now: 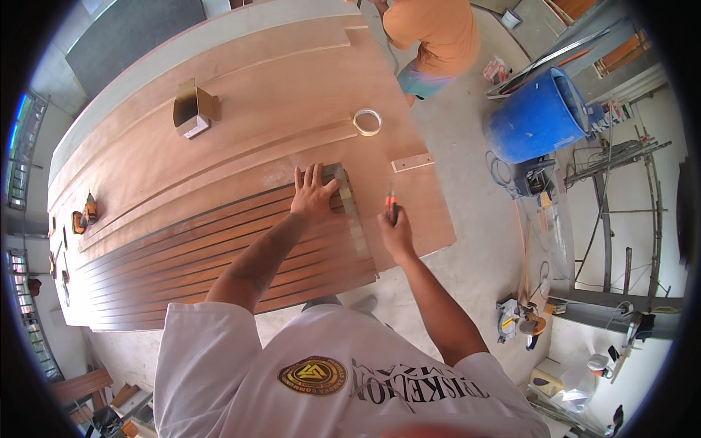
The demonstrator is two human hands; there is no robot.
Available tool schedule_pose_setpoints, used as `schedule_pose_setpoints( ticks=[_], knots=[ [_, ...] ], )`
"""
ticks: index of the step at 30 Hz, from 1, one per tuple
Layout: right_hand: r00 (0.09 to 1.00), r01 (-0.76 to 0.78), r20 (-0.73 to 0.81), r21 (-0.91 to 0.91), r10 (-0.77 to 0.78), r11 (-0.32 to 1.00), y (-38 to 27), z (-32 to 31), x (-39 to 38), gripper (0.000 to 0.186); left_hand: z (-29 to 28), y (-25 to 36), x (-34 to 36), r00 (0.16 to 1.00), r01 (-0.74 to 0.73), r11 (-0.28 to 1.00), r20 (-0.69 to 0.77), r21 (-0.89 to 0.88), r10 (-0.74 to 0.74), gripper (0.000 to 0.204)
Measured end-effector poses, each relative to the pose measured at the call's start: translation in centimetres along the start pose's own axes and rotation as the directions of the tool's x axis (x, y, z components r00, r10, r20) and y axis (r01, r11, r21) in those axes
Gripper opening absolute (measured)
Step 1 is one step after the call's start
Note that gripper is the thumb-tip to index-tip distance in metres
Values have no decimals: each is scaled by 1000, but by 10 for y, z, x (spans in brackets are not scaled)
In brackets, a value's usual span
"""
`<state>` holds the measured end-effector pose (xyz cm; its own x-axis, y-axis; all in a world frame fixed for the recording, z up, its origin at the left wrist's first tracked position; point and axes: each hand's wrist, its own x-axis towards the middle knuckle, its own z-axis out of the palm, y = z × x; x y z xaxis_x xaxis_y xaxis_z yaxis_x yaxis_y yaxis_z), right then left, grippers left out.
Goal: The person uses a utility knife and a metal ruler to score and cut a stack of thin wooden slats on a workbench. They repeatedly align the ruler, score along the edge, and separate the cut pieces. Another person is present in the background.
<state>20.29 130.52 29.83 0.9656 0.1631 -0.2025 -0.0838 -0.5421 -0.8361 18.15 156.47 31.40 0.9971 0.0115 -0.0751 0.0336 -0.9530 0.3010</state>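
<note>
Slatted wood panel (193, 252), brown with dark grooves, lies flat along the near side of the plywood-topped bench (292, 102). A greyish strip (355, 223) runs across its right end. Left hand (314, 193): grip relaxed and spread, palm down on the far right corner, fingers reaching the far edge; nothing is grasped. Right hand (395, 232): grip closed round a red-and-black hand tool (392, 209), raised just beyond the panel's right end, apart from it. The tool's exact kind cannot be told at this size.

Assessment: the left palm appears well placed to steady the corner. Good practice would be even downward pressure, fingertips clear of the tool's line, and a check that the strip sits square to the grooves before the tool touches it. The wrist should stay straight, with light force, to spare the face from scratches.

Nearby on the bench: a tape roll (369, 133) beyond the left hand, a short wood block (412, 162) towards the right edge, a cardboard box (210, 106) farther off, and a cordless drill (90, 209) at far left. Outward: a blue barrel (537, 120) and a co-worker in an orange shirt (438, 33).
</note>
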Motion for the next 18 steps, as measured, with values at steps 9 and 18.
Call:
schedule_pose_setpoints(
  ticks=[9,18],
  knots=[
    [963,-196,269,661,15,724,-57,-39,16,22,-6,4,-3,999,14,1000,45,-20,-13,107],
    [966,-183,259,606,26,774,-61,-18,13,28,-12,5,-2,999,11,1000,33,-1,-11,107]
  ],
)
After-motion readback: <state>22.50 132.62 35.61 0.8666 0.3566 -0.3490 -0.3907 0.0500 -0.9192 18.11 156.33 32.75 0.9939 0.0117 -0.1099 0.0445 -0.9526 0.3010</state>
